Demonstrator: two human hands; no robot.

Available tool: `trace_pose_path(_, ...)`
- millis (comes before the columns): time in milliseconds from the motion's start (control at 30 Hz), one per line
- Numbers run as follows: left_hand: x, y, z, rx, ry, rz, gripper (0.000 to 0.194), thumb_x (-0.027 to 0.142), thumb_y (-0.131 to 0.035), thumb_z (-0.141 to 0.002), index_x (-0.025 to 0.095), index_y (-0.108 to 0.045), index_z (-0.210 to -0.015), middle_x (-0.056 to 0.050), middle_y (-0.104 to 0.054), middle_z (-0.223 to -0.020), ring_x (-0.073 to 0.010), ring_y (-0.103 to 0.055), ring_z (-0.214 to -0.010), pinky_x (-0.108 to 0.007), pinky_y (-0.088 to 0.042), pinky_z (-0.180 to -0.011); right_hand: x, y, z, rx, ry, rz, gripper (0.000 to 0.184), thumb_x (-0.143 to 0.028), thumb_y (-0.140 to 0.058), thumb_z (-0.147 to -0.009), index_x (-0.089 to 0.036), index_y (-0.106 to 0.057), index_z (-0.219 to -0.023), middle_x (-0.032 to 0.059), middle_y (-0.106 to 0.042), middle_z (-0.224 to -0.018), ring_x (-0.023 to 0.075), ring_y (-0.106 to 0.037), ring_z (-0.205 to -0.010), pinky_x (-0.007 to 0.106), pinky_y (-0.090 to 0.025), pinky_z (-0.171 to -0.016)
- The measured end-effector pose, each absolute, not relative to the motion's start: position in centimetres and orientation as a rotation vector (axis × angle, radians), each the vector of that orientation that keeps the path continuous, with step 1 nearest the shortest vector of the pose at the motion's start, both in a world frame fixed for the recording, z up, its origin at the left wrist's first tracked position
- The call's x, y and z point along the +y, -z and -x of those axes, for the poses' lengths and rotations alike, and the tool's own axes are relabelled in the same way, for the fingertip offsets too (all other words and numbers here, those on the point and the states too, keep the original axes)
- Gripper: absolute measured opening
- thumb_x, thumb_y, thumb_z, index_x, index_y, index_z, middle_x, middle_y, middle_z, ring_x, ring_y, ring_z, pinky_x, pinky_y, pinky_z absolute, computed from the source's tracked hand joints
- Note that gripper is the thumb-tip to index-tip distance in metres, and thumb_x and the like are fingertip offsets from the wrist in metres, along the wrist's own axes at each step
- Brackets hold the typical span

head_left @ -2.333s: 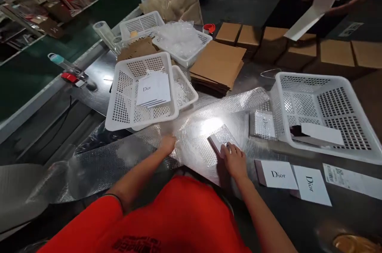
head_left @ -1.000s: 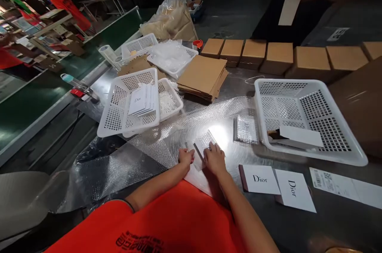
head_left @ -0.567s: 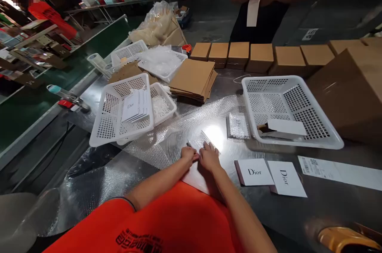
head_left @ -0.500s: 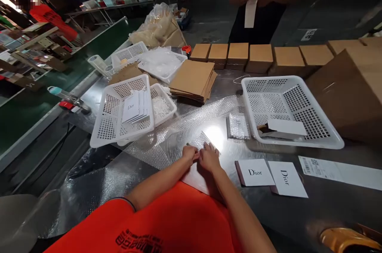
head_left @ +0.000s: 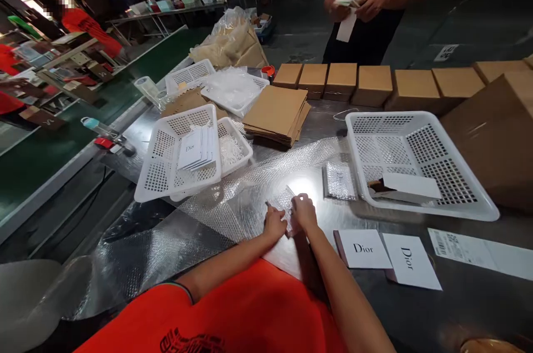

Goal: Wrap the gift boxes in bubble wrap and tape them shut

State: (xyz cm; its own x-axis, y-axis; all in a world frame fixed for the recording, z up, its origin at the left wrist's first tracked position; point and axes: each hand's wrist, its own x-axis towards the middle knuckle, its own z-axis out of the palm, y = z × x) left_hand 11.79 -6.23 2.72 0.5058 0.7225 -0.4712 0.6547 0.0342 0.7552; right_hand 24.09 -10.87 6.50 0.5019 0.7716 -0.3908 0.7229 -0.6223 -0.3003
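In the head view, a piece of bubble wrap lies on the metal table between my hands, folded over something I cannot make out. My left hand is closed on its near left edge. My right hand grips the right side, with its fingers curled over the wrap. A bubble-wrapped packet rests to the right of my hands. Nearer me on that side are a white Dior card box and a second Dior card box, turned sideways and touching the first.
A white basket at right holds an open white box. The left basket holds several Dior cards. Behind are cardboard sheets, a row of brown boxes and a large carton. A label strip lies right. Across the table, a person handles paper.
My hands have drawn slightly apart around the bubble wrap, and its near edge now shows between them. The camera has turned a little left. The person opposite has shifted the paper in their hands.
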Motion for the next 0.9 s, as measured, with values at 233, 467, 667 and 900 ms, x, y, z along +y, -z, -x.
trace_pose_path(233,-7.5,-1.6,-9.3,0.977,-0.067,-2.038,0.058,0.007,-0.057,-0.079,0.019,-0.057,-0.135,-0.014,-0.054,-0.135,-0.0281,-0.054,-0.124,-0.044,-0.044,-0.112,-11.3,-6.2,-24.3,-1.434,-0.752,2.592,0.03,-0.029,-0.059,-0.093,-0.017,-0.061,-0.12,0.0141,-0.056,-0.134,0.0271,-0.053,-0.12,0.032,-0.041,-0.09)
trace_pose_path(467,-5.6,-1.7,-6.5,0.586,0.12,-2.429,0.053,0.009,-0.047,-0.088,0.017,-0.052,-0.141,-0.015,-0.046,-0.154,-0.0275,-0.051,-0.135,-0.046,-0.044,-0.115,-12.2,-6.4,-23.0,-1.505,-0.718,2.59,0.031,-0.026,-0.058,-0.092,-0.014,-0.056,-0.121,0.017,-0.056,-0.136,0.028,-0.054,-0.12,0.035,-0.041,-0.093)
trace_pose_path(667,-4.3,-1.6,-5.9,0.366,0.137,-2.647,0.056,0.011,-0.05,-0.089,0.017,-0.05,-0.144,-0.015,-0.05,-0.153,-0.0314,-0.039,-0.147,-0.055,-0.036,-0.118,-12.5,-5.8,-22.2,-1.528,-0.598,2.624,0.034,-0.027,-0.061,-0.091,-0.013,-0.056,-0.122,0.0235,-0.044,-0.152,0.0337,-0.041,-0.138,0.046,-0.038,-0.104)
trace_pose_path(900,-3.2,-1.7,-5.8,0.24,0.193,-2.696,0.057,0.01,-0.05,-0.088,0.011,-0.048,-0.146,-0.017,-0.049,-0.153,-0.0303,-0.039,-0.147,-0.05,-0.036,-0.118,-12.0,-6.8,-21.5,-1.564,-0.618,2.578,0.022,-0.021,-0.053,-0.092,-0.013,-0.068,-0.106,0.0203,-0.057,-0.133,0.033,-0.051,-0.12,0.043,-0.043,-0.095)
